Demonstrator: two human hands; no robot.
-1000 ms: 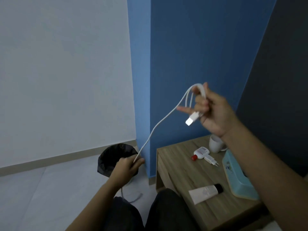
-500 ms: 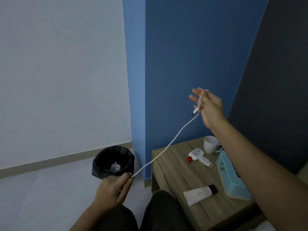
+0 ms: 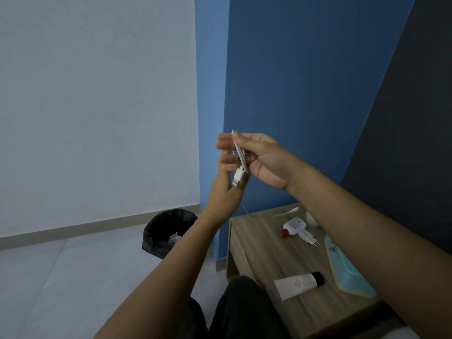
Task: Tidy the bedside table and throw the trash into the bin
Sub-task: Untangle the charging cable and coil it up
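1. You hold the white cable point(image 3: 241, 157) as a folded bundle raised in front of the blue wall point(image 3: 305, 81), above the near left corner of the bedside table point(image 3: 256, 250); its USB plug point(image 3: 238, 178) hangs down from the bundle.
2. Your right hand point(image 3: 264, 160) is turned palm toward you, fingers half curled, thumb pressing the bundle against them.
3. Your left hand point(image 3: 226, 189) reaches up from below, fingers closed against the cable just under the plug; the exact grip is hidden behind the plug.
4. A thin strand drops from your hands to the table's back edge, where it is blurred.
5. On the table lie a white tube point(image 3: 297, 283), a white charger point(image 3: 309, 238) touching a small red-capped bottle point(image 3: 292, 226), and a light blue box point(image 3: 342, 270), partly covered by your right forearm.
6. The black-lined bin point(image 3: 161, 231) stands on the floor left of the table, partly hidden by your left forearm.
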